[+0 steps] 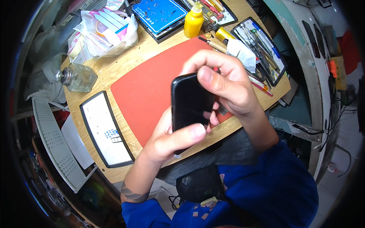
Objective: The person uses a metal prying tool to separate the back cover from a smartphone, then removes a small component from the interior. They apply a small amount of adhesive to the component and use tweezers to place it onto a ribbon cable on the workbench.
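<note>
Head view: worktop (pixel 110 74) of pale wood with visible grain; on it a flat, matte red mat (pixel 146 85). Above the mat, between the two hands, a phone (pixel 190 104): slim dark slab, rounded corners, glossy black face with a faint reflection. Left of the mat, a squarish clear glass jar (pixel 83 78) with a metal top, and a white panel (pixel 104 131) with black rim and blue handwriting. Beyond the mat: crinkled translucent plastic bag (pixel 129 38), blue board (pixel 161 15) with dark flecks, smooth yellow bottle (pixel 194 24) with tapered nozzle. Far right, a black-edged tray (pixel 282 65) of slender tools. Left hand (pixel 163 144): curled around the phone's lower end, gripping it, thumb across the lower face. Right hand (pixel 235 91): partly curled at the upper right corner, grasping it, thumb on the glass, forefinger bent past the top edge. Fingertips at the phone's right edge: owner unclear.
</note>
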A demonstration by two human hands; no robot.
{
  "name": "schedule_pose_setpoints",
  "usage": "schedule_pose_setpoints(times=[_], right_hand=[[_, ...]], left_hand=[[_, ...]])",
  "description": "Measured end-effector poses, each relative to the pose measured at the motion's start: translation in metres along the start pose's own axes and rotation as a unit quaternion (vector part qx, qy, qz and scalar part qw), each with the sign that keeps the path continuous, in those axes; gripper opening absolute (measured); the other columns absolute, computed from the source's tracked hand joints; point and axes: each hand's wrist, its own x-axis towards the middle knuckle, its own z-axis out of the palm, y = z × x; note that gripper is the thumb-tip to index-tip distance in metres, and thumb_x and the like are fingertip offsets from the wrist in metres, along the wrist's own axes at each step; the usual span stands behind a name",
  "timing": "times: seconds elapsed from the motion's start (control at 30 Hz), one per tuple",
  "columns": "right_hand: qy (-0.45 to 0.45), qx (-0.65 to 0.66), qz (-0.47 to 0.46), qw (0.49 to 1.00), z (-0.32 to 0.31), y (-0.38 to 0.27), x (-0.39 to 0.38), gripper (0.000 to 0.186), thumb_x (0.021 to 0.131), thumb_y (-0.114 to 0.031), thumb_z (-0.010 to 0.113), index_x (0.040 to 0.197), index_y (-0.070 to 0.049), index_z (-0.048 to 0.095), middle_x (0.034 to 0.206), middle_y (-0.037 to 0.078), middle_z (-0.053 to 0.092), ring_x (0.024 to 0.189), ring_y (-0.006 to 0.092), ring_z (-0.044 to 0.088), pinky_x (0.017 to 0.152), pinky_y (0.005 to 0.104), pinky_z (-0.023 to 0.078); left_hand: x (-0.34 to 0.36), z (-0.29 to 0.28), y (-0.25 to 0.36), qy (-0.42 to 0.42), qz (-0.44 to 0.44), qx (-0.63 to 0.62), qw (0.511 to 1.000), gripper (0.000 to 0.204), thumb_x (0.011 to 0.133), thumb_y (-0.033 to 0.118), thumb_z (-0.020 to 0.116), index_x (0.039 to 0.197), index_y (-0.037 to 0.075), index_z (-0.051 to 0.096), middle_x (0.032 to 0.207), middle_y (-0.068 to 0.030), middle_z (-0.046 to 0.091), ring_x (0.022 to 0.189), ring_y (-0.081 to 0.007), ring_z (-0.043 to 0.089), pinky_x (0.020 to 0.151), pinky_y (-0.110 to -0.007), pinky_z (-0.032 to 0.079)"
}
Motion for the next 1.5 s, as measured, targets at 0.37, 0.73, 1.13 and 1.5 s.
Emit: schedule_pose_setpoints(times=[0.37, 0.73, 1.13, 1.5], right_hand=[[0.071, 0.106, 0.008, 0.992, -0.025, 0.026, -0.032, 0.034, 0.113, -0.037, 0.059, 0.120, -0.004, 0.064, 0.074, -0.007, 0.062, 0.049, -0.0051, 0.045, 0.042, 0.0140, 0.033], [0.078, 0.013, -0.011, 0.997, -0.018, 0.020, -0.030, 0.033, 0.113, -0.036, 0.059, 0.116, -0.004, 0.065, 0.076, -0.004, 0.064, 0.045, -0.0027, 0.049, 0.037, 0.0156, 0.036], [0.086, -0.046, -0.035, 0.995, -0.014, 0.015, -0.022, 0.038, 0.116, -0.037, 0.052, 0.121, -0.003, 0.065, 0.079, -0.001, 0.066, 0.051, -0.0007, 0.054, 0.042, 0.0188, 0.045], [0.099, -0.030, -0.035, 0.994, -0.026, 0.018, -0.024, 0.065, 0.119, -0.050, 0.022, 0.128, 0.002, 0.061, 0.104, 0.013, 0.075, 0.089, 0.0135, 0.070, 0.083, 0.0289, 0.054]], left_hand=[[0.001, 0.005, -0.021, -0.035, -0.041, -0.086, 0.995, 0.076, 0.113, 0.051, 0.035, 0.159, -0.009, 0.038, 0.147, -0.0273, 0.057, 0.126, -0.0298, 0.065, 0.102, -0.040, 0.055], [0.003, 0.008, -0.019, -0.016, -0.030, -0.099, 0.995, 0.073, 0.111, 0.046, 0.037, 0.157, -0.011, 0.042, 0.141, -0.0291, 0.061, 0.119, -0.0313, 0.068, 0.103, -0.041, 0.056], [-0.003, -0.009, -0.032, 0.053, -0.066, -0.139, 0.987, 0.086, 0.105, 0.060, 0.035, 0.159, -0.007, 0.040, 0.142, -0.0338, 0.060, 0.114, -0.0426, 0.071, 0.093, -0.049, 0.062], [0.003, 0.000, -0.016, 0.015, -0.002, -0.173, 0.985, 0.095, 0.101, 0.068, 0.042, 0.163, -0.004, 0.034, 0.144, -0.0332, 0.059, 0.109, -0.0445, 0.070, 0.086, -0.055, 0.061]])
